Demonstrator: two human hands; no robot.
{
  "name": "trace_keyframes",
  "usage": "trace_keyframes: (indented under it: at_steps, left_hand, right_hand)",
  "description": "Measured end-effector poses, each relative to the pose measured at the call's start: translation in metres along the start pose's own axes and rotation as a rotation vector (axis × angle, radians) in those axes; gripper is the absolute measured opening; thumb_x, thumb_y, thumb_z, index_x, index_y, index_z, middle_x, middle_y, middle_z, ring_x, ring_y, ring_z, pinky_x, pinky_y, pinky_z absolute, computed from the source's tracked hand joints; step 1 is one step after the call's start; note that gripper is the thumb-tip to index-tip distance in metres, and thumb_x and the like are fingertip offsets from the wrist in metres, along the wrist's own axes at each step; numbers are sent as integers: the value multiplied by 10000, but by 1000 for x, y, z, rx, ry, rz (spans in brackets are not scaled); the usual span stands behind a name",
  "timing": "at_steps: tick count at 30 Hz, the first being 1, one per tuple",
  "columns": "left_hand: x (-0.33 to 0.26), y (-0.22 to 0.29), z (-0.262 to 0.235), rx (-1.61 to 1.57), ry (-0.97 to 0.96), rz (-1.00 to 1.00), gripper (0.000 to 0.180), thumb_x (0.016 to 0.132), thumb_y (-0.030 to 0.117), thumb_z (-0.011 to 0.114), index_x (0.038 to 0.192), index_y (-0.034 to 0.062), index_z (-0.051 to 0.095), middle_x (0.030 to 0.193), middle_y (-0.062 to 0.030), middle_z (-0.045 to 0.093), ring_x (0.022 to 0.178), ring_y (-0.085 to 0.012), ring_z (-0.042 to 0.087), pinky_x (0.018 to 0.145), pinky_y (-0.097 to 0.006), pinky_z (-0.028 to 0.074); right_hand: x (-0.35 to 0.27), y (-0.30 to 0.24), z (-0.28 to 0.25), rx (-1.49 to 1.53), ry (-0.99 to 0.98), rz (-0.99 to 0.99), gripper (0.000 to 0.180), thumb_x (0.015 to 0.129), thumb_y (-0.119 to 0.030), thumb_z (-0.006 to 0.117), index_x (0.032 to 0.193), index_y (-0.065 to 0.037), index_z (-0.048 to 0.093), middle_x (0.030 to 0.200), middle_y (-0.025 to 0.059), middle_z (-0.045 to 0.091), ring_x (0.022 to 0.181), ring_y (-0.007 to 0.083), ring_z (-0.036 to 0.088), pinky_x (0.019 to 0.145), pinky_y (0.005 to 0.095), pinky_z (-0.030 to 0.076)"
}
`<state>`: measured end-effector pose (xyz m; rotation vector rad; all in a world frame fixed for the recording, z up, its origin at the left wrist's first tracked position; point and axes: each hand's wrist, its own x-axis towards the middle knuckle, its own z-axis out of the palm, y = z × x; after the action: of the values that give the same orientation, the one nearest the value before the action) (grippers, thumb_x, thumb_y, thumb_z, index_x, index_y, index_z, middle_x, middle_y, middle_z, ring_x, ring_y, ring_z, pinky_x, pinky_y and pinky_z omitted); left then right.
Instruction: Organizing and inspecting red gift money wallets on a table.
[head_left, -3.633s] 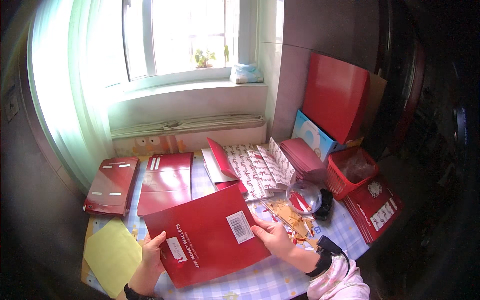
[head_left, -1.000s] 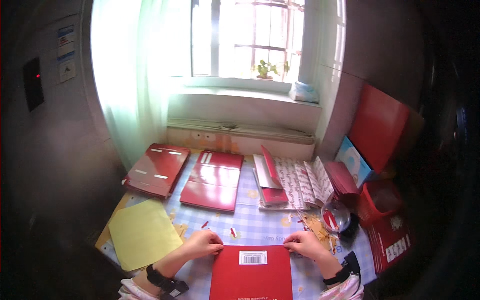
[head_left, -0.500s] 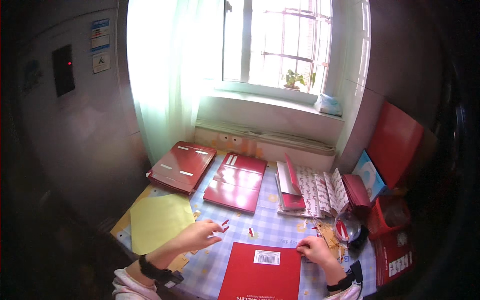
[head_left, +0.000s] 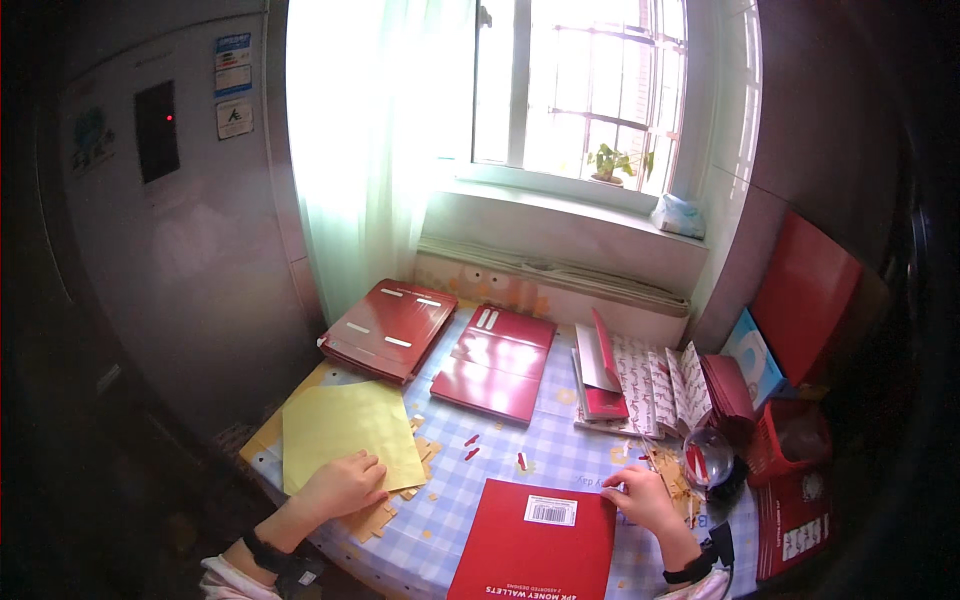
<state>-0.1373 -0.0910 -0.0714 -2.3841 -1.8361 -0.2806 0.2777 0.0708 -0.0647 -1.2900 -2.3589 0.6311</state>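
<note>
A flat red packet with a white barcode label lies on the table in front of me, its printing upside down to me. At its far right corner my right hand pinches the edge between thumb and finger. My left hand rests on the near right part of a yellow sheet, its fingers loosely bent and apart from one another; the thumb is hidden. Small tan paper scraps lie beside that hand. Several small red-and-white pieces are scattered beyond the red packet.
Stacked red packets and a glossy red packet stand farther back. Patterned folded paper lies at the right, near a clear round container and a red basket. Large red card leans against the right wall.
My left hand has moved left and nearer, from above the tablecloth onto the yellow sheet. My right hand keeps its pinch on the red packet's corner. The view has shifted slightly.
</note>
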Motion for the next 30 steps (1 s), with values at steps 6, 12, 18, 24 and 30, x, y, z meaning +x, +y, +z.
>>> trace_keyframes:
  at_steps: [6, 12, 18, 24, 30]
  left_hand:
    - [7, 20, -2, 301, 86, 103, 106, 721, 140, 608, 687, 73, 533, 681, -57, 564, 592, -170, 600, 512, -289, 494]
    - [27, 70, -21, 269, 351, 193, 56, 719, 101, 589, 712, 48, 574, 702, -58, 601, 628, -163, 631, 535, -273, 512]
    - [48, 120, -20, 240, 464, 431, 127, 744, 128, 629, 827, 32, 635, 867, -95, 678, 770, -192, 680, 641, -273, 547]
    - [57, 132, -13, 140, 487, 479, 107, 748, 132, 637, 826, 58, 637, 885, -74, 683, 827, -176, 683, 687, -261, 550]
    - [63, 128, -7, -292, 440, 92, 207, 780, 252, 711, 868, 72, 657, 882, -57, 687, 780, -187, 681, 647, -297, 554]
  right_hand:
    - [5, -44, -1, 119, -33, -143, 147, 812, -215, 696, 908, -105, 702, 836, 112, 639, 731, 244, 632, 676, 328, 510]
    - [18, -60, 22, 814, -356, 41, 269, 930, -231, 583, 1049, 3, 640, 929, 77, 648, 818, 139, 637, 743, 264, 526]
    - [26, -65, 64, 1341, -637, 485, 343, 962, -245, 534, 1200, 0, 498, 1118, 82, 579, 911, 139, 611, 817, 319, 541]
    - [19, -55, 68, 1442, -675, 381, 324, 924, -192, 596, 1186, -22, 509, 1109, 50, 590, 982, 117, 584, 847, 287, 508]
    - [18, -61, 58, 1395, -697, 393, 307, 912, -211, 616, 1153, -36, 544, 1057, 34, 614, 929, 103, 600, 815, 256, 508]
